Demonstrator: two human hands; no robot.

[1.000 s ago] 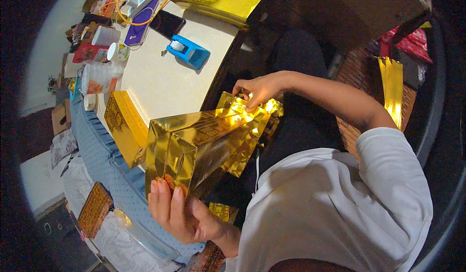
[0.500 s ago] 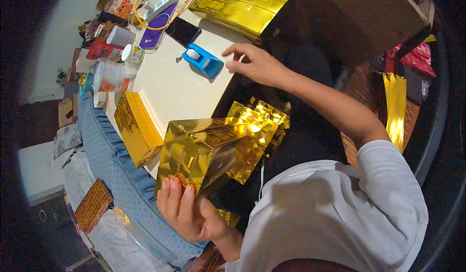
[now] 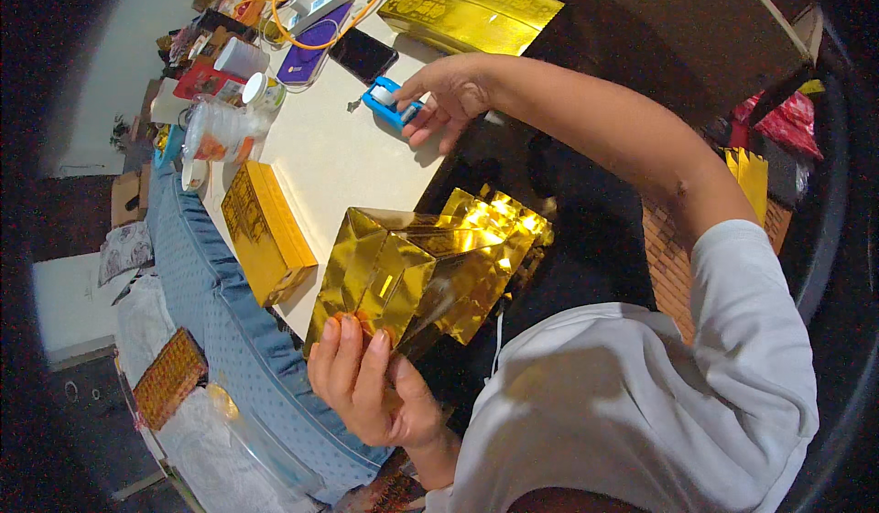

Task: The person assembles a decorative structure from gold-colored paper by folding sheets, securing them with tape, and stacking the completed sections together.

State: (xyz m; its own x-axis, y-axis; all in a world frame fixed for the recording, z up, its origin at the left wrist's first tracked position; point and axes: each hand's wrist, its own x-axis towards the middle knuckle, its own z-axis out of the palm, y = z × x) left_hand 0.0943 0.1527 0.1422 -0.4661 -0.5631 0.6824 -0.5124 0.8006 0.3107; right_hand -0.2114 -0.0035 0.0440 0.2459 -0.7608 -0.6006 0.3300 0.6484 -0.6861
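My left hand [image 3: 371, 387] presses its fingers against the folded end of a box wrapped in shiny gold foil [image 3: 421, 270], which juts over the near edge of the cream table [image 3: 320, 161]. My right hand [image 3: 441, 94] reaches across the table and grips the blue tape dispenser [image 3: 388, 103] with fingers curled over it. A second gold box [image 3: 264, 229] lies on the table left of the wrapped one.
Flat gold sheets [image 3: 472, 8] lie at the table's far end. A black phone [image 3: 363, 54], a purple case with an orange cable [image 3: 316, 30], a clear plastic cup [image 3: 220, 129] and small jars crowd the far left. A blue cloth [image 3: 229, 330] borders the table's left edge.
My right hand left the open end of the gold-wrapped box, reached across the table and closed on the blue tape dispenser. My left hand stayed on the folded end.
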